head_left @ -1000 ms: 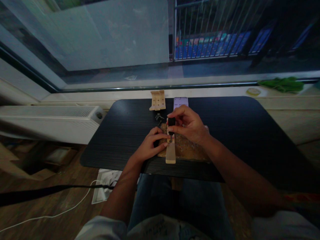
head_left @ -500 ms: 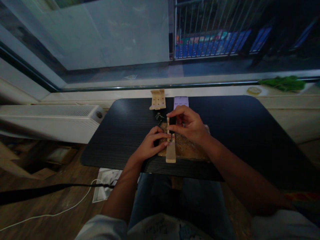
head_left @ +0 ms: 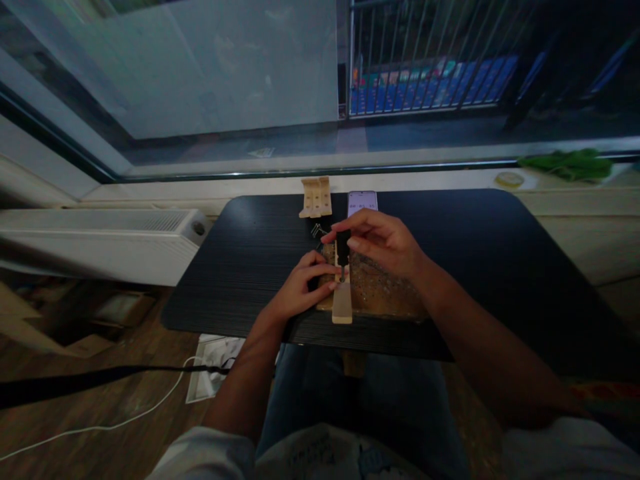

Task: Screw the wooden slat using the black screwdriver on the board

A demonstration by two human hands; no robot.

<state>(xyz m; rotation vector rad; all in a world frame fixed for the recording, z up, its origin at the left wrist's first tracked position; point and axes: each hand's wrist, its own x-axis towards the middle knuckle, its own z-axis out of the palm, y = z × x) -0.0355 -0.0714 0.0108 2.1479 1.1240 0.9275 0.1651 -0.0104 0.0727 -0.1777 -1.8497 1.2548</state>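
Note:
My right hand point(head_left: 383, 243) grips the black handle of a screwdriver point(head_left: 343, 248), thumb on one side and forefinger reaching across the top. The screwdriver stands upright, its tip down at a pale wooden piece point(head_left: 343, 303). Fingers of my left hand point(head_left: 305, 283) close on that wooden piece from the left, near the screwdriver's tip. Under the wood lies a worn brown board point(head_left: 385, 290), partly covered by my right hand and forearm. Whether a screw sits under the tip is too small to tell.
Several loose screws point(head_left: 317, 231) lie behind my left hand. Farther back stand pale wooden pieces with holes point(head_left: 316, 197), beside a lit phone point(head_left: 363, 201). All rest on the black table point(head_left: 240, 267). A radiator point(head_left: 105, 243) is left, and the windowsill point(head_left: 425, 181) runs behind.
My right hand's grip on the screwdriver has shifted: the thumb has moved up and the forefinger now extends left across the handle. My left hand stays in place.

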